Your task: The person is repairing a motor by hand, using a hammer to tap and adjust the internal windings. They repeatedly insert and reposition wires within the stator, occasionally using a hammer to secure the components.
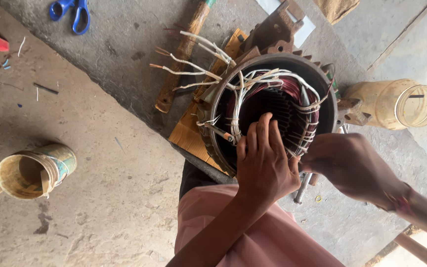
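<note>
From the head camera, a motor stator stood on its end near the centre of the view, on a concrete slab, its round iron housing open toward the camera and its reddish copper windings laced with white sleeved leads that fanned out toward ten o'clock. The left hand lay against the rim at about six o'clock, fingers stretched out and close together, reaching into the bore over the windings; it gripped nothing that could be seen. The right hand sat at about four o'clock of the stator, fingers curled toward the windings' edge; whether it pinched a wire could not be told.

An orange board lay under the stator at eight o'clock, and a rusty bar lay beside it at ten o'clock. A yellowish plastic jar lay on its side at three o'clock. Blue-handled scissors lay far off at eleven o'clock, and a stained tin can lay on the floor at eight o'clock, well apart. Pink cloth covered the person's lap at six o'clock.
</note>
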The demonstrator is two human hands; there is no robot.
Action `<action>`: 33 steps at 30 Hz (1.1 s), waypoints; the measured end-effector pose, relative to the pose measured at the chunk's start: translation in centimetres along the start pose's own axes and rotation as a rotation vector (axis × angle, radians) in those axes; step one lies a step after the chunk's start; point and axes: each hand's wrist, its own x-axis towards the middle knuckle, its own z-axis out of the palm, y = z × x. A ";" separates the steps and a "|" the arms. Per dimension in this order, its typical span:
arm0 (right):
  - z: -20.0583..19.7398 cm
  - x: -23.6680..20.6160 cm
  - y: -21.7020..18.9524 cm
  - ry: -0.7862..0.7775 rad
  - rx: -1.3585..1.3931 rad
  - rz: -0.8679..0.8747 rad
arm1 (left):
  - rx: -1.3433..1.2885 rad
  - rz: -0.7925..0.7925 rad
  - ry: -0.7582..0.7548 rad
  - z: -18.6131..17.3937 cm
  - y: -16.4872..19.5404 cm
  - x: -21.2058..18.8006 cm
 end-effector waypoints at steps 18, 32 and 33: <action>-1.1 1.7 -1.8 -0.178 -0.285 0.271 | -0.002 0.015 0.015 0.0 -0.2 -0.2; 0.1 5.4 -2.4 -0.446 -0.395 0.495 | -0.002 0.048 0.000 0.1 -0.3 -0.3; 0.1 5.2 -2.1 -0.467 -0.361 0.502 | 0.000 0.049 -0.004 0.1 -0.4 -0.3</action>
